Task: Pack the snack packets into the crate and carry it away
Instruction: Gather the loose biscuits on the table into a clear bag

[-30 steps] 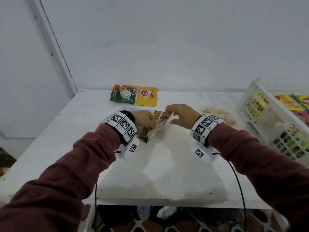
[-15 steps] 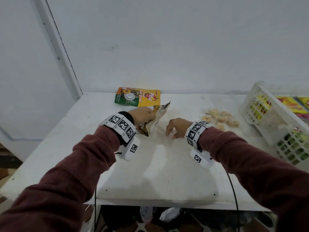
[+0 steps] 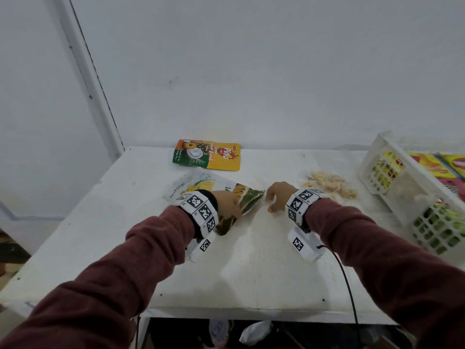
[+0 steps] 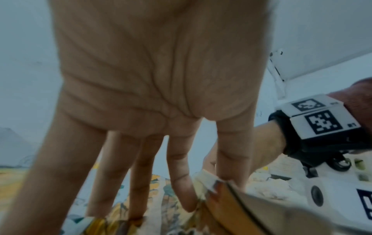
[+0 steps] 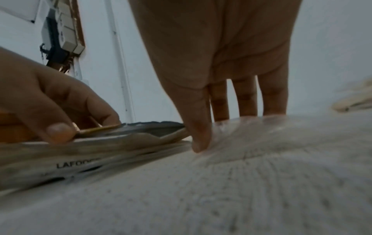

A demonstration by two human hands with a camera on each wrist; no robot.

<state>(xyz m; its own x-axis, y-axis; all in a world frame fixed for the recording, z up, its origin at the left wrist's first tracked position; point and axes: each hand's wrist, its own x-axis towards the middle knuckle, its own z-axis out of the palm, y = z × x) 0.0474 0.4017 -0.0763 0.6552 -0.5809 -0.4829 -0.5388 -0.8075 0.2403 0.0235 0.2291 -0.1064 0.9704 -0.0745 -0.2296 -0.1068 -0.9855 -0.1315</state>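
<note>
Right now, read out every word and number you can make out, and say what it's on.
"Pinu": yellow-green packet; its small print is unreadable.
"100 g (3.57 oz)": white packet under the left hand.
"LAFOO", cut off: that packet's edge, right wrist view.
Print inside the crate: too blurred.

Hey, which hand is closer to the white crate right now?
Right. The right hand touches the table left of the white crate; the left hand is farther left, holding the snack packet.

Left hand (image 4: pixel 157 76) pinches the packet (image 4: pixel 159 206) — edge raised.
</note>
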